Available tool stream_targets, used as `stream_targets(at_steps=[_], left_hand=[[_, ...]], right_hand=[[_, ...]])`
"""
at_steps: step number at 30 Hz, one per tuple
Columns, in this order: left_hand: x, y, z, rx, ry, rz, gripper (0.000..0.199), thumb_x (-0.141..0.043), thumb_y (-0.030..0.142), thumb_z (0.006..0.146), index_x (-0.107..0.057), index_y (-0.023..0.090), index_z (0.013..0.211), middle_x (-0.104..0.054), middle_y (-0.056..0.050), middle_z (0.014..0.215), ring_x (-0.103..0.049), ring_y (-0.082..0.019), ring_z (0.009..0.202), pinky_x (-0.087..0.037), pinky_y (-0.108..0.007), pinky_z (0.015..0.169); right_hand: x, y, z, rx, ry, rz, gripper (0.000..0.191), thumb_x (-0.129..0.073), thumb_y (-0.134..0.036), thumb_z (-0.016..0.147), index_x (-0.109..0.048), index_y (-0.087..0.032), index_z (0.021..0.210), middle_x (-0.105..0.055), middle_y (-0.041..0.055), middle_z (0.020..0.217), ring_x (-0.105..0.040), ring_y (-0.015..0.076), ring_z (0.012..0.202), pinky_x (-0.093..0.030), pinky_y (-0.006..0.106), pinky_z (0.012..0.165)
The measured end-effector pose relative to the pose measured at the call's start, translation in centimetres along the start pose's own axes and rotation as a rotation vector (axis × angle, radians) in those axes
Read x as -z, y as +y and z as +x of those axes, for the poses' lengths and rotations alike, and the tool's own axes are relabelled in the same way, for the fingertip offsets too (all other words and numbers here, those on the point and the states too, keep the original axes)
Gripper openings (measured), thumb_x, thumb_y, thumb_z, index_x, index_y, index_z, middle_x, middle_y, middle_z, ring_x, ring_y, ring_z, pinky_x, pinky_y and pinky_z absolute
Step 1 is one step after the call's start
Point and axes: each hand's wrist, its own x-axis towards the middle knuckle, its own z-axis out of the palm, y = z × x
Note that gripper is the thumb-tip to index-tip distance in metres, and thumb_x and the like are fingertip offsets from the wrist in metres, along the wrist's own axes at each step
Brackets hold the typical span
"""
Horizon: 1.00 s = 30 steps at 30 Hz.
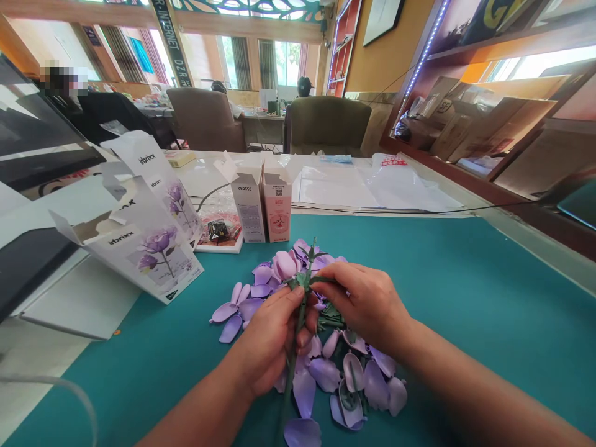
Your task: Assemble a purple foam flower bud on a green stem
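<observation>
My left hand is wrapped round a green plastic flower stem, which stands tilted above the mat with small leafy parts near its top. To its right, my right hand pinches a thin green piece against the stem's upper part; most of that piece is hidden by the fingers. Beneath and around both hands lies a loose pile of purple plastic petals. Some more green parts show among the petals, partly covered by my right hand.
Open white boxes printed with purple flowers stand at the left. Two small upright boxes are behind the pile, beside a booklet with a small dark item on it. A teal mat covers the desk. Chairs and people are further back.
</observation>
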Motion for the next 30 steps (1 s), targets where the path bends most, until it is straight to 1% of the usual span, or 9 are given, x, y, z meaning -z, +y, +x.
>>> stream_targets(at_steps=[3,6,8,11,13,15,19,25,30], left_hand=[[0.05,0.02,-0.02,-0.003,-0.002,0.016,0.020,-0.050,0.033,0.088,-0.056,0.017,0.078,-0.055,0.001,0.056,-0.039,-0.007,0.041,-0.029,-0.019,0.042],[0.06,0.07,-0.06,-0.022,-0.007,0.042,0.016,-0.050,0.031,0.087,-0.056,0.017,0.081,-0.056,0.001,0.058,-0.041,-0.008,0.042,-0.032,-0.020,0.043],[-0.02,0.14,-0.13,-0.034,-0.002,0.071,0.014,-0.048,0.029,0.088,-0.054,0.018,0.082,-0.056,0.002,0.060,-0.043,-0.008,0.043,-0.034,-0.021,0.044],[-0.21,0.23,-0.27,-0.043,0.019,0.121,0.012,-0.044,0.025,0.090,-0.052,0.018,0.084,-0.056,0.003,0.061,-0.043,-0.008,0.044,-0.034,-0.021,0.045],[-0.27,0.21,-0.33,-0.051,0.030,0.149,0.012,-0.044,0.025,0.090,-0.052,0.018,0.083,-0.056,0.003,0.063,-0.043,-0.007,0.044,-0.033,-0.021,0.044],[-0.25,0.13,-0.34,-0.064,0.032,0.167,0.013,-0.045,0.026,0.091,-0.051,0.018,0.082,-0.056,0.003,0.064,-0.043,-0.007,0.044,-0.033,-0.021,0.045],[-0.18,0.02,-0.37,-0.077,0.007,0.171,0.014,-0.045,0.027,0.091,-0.052,0.017,0.084,-0.056,0.003,0.064,-0.044,-0.007,0.044,-0.034,-0.021,0.045],[-0.30,0.05,-0.37,-0.085,-0.022,0.146,0.013,-0.047,0.028,0.089,-0.052,0.018,0.083,-0.055,0.003,0.062,-0.043,-0.007,0.043,-0.034,-0.021,0.044],[-0.35,0.16,-0.33,-0.087,-0.027,0.119,0.011,-0.051,0.029,0.086,-0.052,0.018,0.082,-0.054,0.003,0.062,-0.041,-0.007,0.043,-0.032,-0.021,0.044]], right_hand=[[0.29,0.11,0.15,-0.016,-0.020,0.034,0.023,-0.050,-0.028,0.095,-0.065,-0.021,0.080,-0.069,0.0011,0.069,-0.064,0.0128,0.062,-0.044,0.022,0.057],[0.40,0.28,0.29,-0.039,-0.043,0.126,0.018,-0.052,-0.025,0.093,-0.065,-0.020,0.081,-0.069,0.0004,0.071,-0.063,0.0119,0.063,-0.044,0.021,0.058],[0.36,0.41,0.40,-0.078,-0.056,0.212,0.014,-0.054,-0.021,0.091,-0.065,-0.021,0.082,-0.070,-0.0008,0.071,-0.063,0.0111,0.063,-0.044,0.020,0.059],[0.19,0.59,0.53,-0.173,-0.077,0.328,0.009,-0.058,-0.020,0.087,-0.065,-0.021,0.081,-0.070,-0.0026,0.070,-0.062,0.0106,0.062,-0.044,0.020,0.058],[0.05,0.67,0.57,-0.225,-0.088,0.370,0.008,-0.059,-0.021,0.086,-0.065,-0.021,0.080,-0.070,-0.0031,0.069,-0.061,0.0107,0.060,-0.044,0.021,0.058],[-0.09,0.71,0.54,-0.242,-0.082,0.379,0.008,-0.059,-0.022,0.086,-0.064,-0.020,0.080,-0.069,-0.0033,0.067,-0.060,0.0107,0.059,-0.044,0.021,0.057],[-0.38,0.67,0.36,-0.189,-0.046,0.341,0.010,-0.057,-0.021,0.086,-0.063,-0.021,0.078,-0.069,-0.0029,0.067,-0.061,0.0105,0.059,-0.043,0.020,0.056],[-0.58,0.38,0.23,-0.070,0.013,0.236,0.013,-0.054,-0.021,0.090,-0.063,-0.022,0.080,-0.071,-0.0012,0.070,-0.065,0.0117,0.062,-0.045,0.020,0.058],[-0.44,0.12,0.13,-0.009,0.039,0.129,0.019,-0.051,-0.024,0.093,-0.063,-0.021,0.078,-0.070,0.0003,0.067,-0.064,0.0124,0.060,-0.046,0.021,0.057]])
